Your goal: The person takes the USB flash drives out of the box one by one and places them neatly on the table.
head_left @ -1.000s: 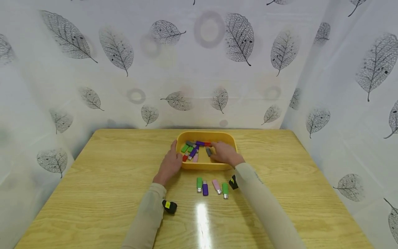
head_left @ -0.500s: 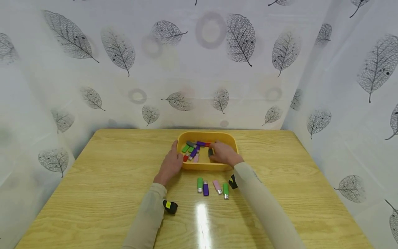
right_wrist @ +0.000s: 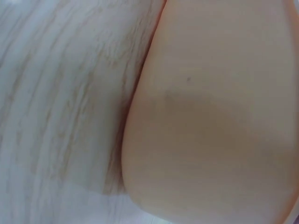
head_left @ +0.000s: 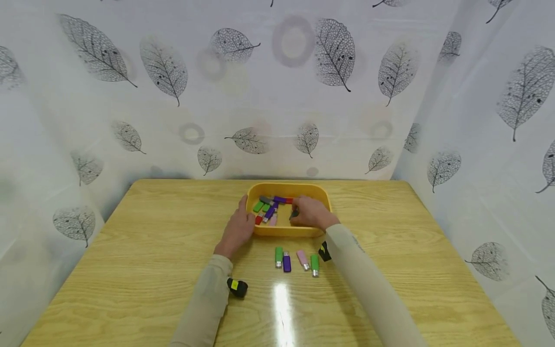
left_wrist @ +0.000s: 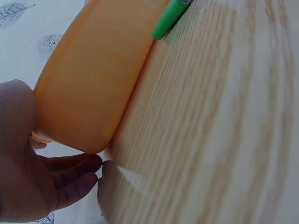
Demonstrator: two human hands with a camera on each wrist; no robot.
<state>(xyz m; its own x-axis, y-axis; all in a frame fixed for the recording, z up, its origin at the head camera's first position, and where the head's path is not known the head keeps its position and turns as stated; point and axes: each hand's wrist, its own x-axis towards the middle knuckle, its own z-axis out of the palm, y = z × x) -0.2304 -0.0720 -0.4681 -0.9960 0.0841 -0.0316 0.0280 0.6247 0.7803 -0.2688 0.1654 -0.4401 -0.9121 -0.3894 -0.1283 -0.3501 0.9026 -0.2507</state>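
A yellow plastic bin (head_left: 288, 232) stands near the table's back edge with several USB sticks inside, among them purple (head_left: 270, 213), green (head_left: 257, 206) and red (head_left: 258, 220) ones. My left hand (head_left: 235, 230) holds the bin's left end; in the left wrist view the thumb is at the rim, and the fingers of that hand (left_wrist: 28, 172) curl by the outer wall. Inside the bin, on its right side, my right hand (head_left: 313, 213) pinches a dark grey USB stick (head_left: 295, 213), partly hidden by the fingers. The right wrist view has only the bin's outer wall (right_wrist: 210, 116) and the table.
In front of the bin lie a green stick (head_left: 279, 257), a purple stick (head_left: 287, 262), a pink stick (head_left: 302, 260) and another green stick (head_left: 314, 265). A leaf-patterned curtain (head_left: 269, 106) hangs behind the wooden table (head_left: 173, 241).
My right fingers have closed around the dark grey stick, which lay more exposed a second ago and is now mostly covered. The left hand and the bin keep their places.
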